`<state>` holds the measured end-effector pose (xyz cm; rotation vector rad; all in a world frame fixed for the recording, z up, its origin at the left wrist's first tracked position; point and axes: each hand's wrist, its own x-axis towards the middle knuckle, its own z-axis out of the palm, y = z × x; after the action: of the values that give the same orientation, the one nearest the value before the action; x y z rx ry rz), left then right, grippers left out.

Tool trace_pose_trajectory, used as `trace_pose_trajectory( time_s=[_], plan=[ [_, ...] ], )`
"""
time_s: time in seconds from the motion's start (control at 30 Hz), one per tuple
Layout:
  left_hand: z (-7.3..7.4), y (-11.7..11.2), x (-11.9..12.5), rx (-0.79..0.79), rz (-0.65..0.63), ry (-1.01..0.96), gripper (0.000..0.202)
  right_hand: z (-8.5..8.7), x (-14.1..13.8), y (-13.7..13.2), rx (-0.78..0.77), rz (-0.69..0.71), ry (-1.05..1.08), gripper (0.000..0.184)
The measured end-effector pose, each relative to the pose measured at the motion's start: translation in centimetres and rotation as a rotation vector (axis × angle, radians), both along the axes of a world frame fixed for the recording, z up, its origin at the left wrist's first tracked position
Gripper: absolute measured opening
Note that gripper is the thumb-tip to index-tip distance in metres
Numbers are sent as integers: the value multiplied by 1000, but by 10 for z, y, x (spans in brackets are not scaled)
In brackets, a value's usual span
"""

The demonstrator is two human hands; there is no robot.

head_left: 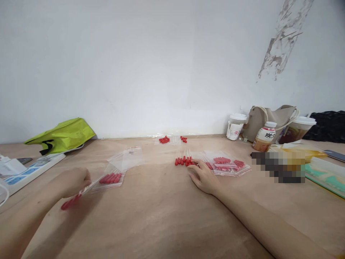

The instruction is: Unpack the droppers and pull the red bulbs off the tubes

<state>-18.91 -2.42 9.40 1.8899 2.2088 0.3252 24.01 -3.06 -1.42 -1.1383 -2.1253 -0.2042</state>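
My left hand (pixel 74 180) is closed, pinching a clear plastic bag with red-tipped sticks (pixel 71 202) in it, tilted and slightly blurred. Just right of it, a clear zip bag (pixel 115 184) holding several red-tipped sticks lies flat on the table. My right hand (pixel 203 177) rests low over the table, thumb and fingers apart. Its fingertips reach the edge of a loose group of red-tipped sticks (pixel 184 160), whose pale stems point away from me. Beside that hand's right side lie several filled bags (pixel 226 166), overlapping one another.
Near the wall lies more clear plastic with red-tipped pieces (pixel 164 139). On the left are a power strip (pixel 35 169) and a yellow-green bag (pixel 67 135). To the right stand a paper cup (pixel 236 126), a bottle (pixel 264 137), a beige bag (pixel 252 124) and a drink cup (pixel 298 129).
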Motion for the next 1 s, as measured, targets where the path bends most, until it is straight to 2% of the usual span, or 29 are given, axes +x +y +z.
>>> trace_pose_trajectory(
  time_s=[0.07, 0.13, 0.17, 0.23, 0.27, 0.33, 0.4, 0.5, 0.57, 0.6, 0.73, 0.77, 0.83, 0.93, 1.0],
  plan=[
    [16, -20, 24, -153, -143, 81, 27, 0, 0, 0, -6, -4, 0, 23],
    [24, -36, 53, -224, -232, -37, 26, 0, 0, 0, -7, -7, -2, 20],
    [23, -41, 68, -269, -282, -96, 23, 0, 0, 0, -6, -5, -4, 19],
    [13, -44, 100, -348, -400, -252, 6, 0, 0, 1, -3, 0, -4, 18],
    [4, -41, 116, -361, -475, -316, 5, -1, 0, 1, -4, 3, -2, 17],
    [-17, -29, 147, -350, -568, -471, 20, -1, -1, 0, -11, 6, 4, 17],
    [-37, -13, 176, -361, -532, -640, 36, -1, -1, 0, -19, 10, 9, 16],
    [-55, 8, 203, -293, -516, -738, 37, -2, 0, 0, -21, 14, 10, 15],
    [-55, 15, 207, -242, -552, -736, 38, -2, 0, 1, -19, 15, 16, 15],
    [-52, 16, 205, -204, -616, -703, 39, -1, 0, 0, -19, 13, 20, 15],
    [-40, 7, 177, -43, -1088, -325, 51, 5, -4, -6, -68, -38, 45, 17],
    [-40, 3, 169, -37, -1173, -233, 55, 7, -7, -10, -104, -49, 53, 19],
    [-44, -7, 154, -66, -1222, -129, 61, 11, -12, -18, -205, -49, 66, 26],
    [-55, -21, 138, -81, -1189, -42, 61, 17, -22, -29, -410, -18, 78, 34],
    [-61, -29, 134, -12, -1160, -15, 56, 19, -28, -34, -537, 13, 78, 36]
  ],
)
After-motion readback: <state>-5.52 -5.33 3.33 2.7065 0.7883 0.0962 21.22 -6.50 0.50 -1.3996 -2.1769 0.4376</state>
